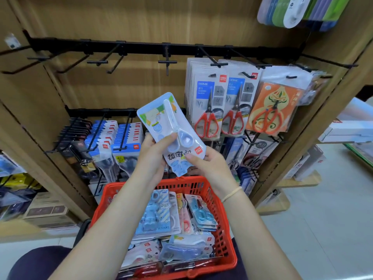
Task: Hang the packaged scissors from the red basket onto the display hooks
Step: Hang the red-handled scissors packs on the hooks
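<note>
Along the upper black rail [141, 47] of the wooden display, the hooks at the left end [96, 62] stand bare, and below them the lower rail carries rows of blue-carded packs [126, 138]. The left hand [155, 156] has its grip clenched on the near left edge of a pale blue packaged pair of scissors [171, 128], thumb pressed on the front next to the finger loops, fingers hidden behind the card. The pack is held upside down and tilted, its far end leaning up and left, in the air above the far rim of the red basket [226, 215] and in front of the lower rail. The right hand [210, 164] grasps the pack's near right corner, thumb on the printed face, fingers curled under it; a pale band [232, 194] circles that wrist. Under both forearms the basket holds a loose heap of more packaged scissors [159, 215], mostly blue and pink. At the right end of the upper rail hang packs of red-handled scissors [207, 104], with an orange-carded pack [272, 110] just beside them.
</note>
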`<act>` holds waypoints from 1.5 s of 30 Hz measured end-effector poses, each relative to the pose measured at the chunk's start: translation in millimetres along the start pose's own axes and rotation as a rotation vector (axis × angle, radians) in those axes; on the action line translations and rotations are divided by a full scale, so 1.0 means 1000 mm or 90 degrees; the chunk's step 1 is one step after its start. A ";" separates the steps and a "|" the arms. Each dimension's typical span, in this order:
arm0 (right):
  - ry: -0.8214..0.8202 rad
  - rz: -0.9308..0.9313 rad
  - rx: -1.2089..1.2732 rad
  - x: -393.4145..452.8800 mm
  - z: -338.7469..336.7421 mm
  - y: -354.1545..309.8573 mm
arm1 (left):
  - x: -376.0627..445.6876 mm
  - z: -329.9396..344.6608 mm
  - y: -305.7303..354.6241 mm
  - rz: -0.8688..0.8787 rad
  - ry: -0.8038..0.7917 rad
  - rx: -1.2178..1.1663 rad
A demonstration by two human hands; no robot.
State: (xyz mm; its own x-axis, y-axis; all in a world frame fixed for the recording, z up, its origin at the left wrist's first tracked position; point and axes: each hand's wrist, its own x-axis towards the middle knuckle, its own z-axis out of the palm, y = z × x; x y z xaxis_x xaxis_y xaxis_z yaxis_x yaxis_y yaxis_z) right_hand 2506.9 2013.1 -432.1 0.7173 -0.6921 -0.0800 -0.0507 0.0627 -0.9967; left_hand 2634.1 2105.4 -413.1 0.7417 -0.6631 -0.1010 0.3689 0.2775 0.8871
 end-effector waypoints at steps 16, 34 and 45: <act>0.091 -0.148 0.036 0.037 0.076 -0.078 | -0.009 -0.096 0.068 0.301 0.130 0.486; -0.260 -0.090 -0.164 0.060 0.263 -0.068 | 0.009 -0.215 0.140 0.192 0.232 0.076; -0.233 -0.134 -0.168 0.071 0.309 -0.070 | 0.015 -0.254 0.149 0.201 0.212 0.124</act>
State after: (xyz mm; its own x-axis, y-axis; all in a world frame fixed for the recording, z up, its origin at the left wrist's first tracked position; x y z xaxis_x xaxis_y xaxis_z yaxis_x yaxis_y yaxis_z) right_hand 2776.1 2181.4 -365.4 0.9254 -0.3693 0.0844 -0.0193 -0.2685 -0.9631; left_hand 2842.2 2313.0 -397.1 0.9508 -0.3003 0.0758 0.0093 0.2725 0.9621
